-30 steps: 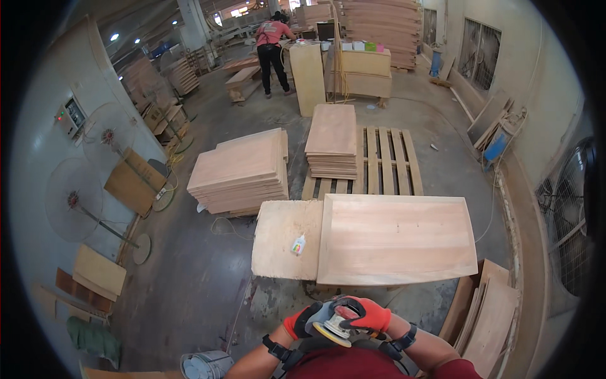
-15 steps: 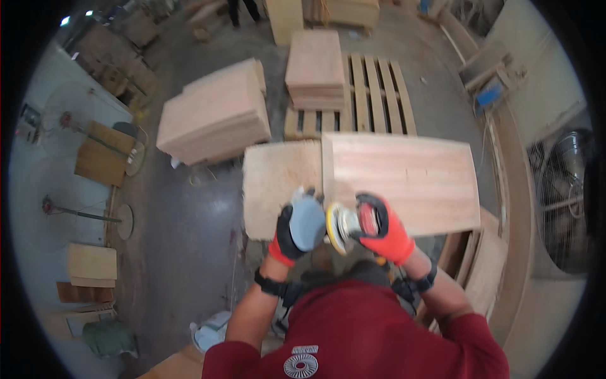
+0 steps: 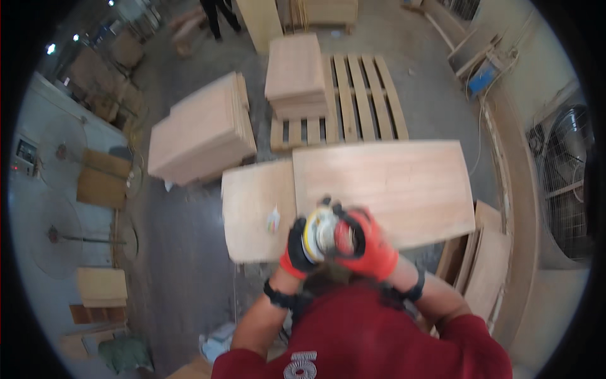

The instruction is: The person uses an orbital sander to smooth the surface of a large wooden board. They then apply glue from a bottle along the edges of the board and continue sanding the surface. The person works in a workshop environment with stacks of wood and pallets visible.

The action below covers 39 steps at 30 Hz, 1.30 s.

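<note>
both gloved hands now closed up around the sander (image 3: 320, 235), left hand (image 3: 297, 247) and right hand (image 3: 366, 245) fingers wrapped on it, lifted closer than before, wood panel (image 3: 385, 183) at 12 o'clock on the table (image 3: 255, 211)

Counted things in the workshop

Two gloved hands, one round sander (image 3: 320, 232), two wooden boards on the work surface, two stacks of boards on the floor, one pallet (image 3: 360, 95), one other person (image 3: 218, 12).

A small white packet (image 3: 273, 219) (some colour on it) lies on the smaller wooden panel (image 3: 252, 196)
</note>
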### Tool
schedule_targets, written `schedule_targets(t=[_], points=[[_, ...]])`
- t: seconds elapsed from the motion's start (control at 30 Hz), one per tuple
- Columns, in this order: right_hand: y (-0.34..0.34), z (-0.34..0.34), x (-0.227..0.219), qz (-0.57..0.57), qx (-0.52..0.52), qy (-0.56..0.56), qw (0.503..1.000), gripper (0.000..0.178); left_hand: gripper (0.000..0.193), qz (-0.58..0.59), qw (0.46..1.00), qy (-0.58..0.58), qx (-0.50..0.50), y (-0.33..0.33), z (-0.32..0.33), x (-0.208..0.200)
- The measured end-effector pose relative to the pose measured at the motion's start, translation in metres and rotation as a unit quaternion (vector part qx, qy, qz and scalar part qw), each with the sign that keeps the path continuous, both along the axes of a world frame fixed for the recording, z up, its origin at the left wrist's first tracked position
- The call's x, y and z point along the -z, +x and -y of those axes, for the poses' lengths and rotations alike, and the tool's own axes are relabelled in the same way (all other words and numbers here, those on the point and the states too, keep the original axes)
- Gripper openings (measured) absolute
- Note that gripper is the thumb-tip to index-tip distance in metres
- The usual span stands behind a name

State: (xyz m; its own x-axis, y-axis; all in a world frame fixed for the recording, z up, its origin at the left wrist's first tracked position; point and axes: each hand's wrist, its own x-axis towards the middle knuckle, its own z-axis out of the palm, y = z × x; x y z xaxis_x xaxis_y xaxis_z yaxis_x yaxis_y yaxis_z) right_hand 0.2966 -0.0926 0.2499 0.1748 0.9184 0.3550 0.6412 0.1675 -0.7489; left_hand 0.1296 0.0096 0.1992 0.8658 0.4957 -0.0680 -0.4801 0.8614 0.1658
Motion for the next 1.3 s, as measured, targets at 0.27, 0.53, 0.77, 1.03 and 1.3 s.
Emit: schedule_targets(t=[0.27,0.53,0.77,1.03,1.3], points=[[0.082,0.029,0.006,-0.012,-0.015,-0.017,1.000,0.087,0.086,-0.018,0.999,-0.007,0.041,0.091,0.023,-0.006],[0.177,0.051,0.038,-0.116,0.007,-0.101,0.988,0.082,0.079,-0.168,0.973,0.127,0.091,0.139,0.040,0.039],[0.309,0.139,0.125,-0.049,0.270,-0.257,0.926,0.082,0.066,-0.383,0.909,0.153,0.050,0.051,0.046,0.073],[0.366,0.177,0.143,0.078,0.351,-0.371,0.856,0.083,0.047,-0.603,0.797,0.019,0.035,-0.087,0.106,0.164],[0.361,0.162,0.144,0.111,0.330,-0.384,0.855,0.092,0.046,-0.656,0.754,0.012,0.046,-0.113,0.125,0.201]])
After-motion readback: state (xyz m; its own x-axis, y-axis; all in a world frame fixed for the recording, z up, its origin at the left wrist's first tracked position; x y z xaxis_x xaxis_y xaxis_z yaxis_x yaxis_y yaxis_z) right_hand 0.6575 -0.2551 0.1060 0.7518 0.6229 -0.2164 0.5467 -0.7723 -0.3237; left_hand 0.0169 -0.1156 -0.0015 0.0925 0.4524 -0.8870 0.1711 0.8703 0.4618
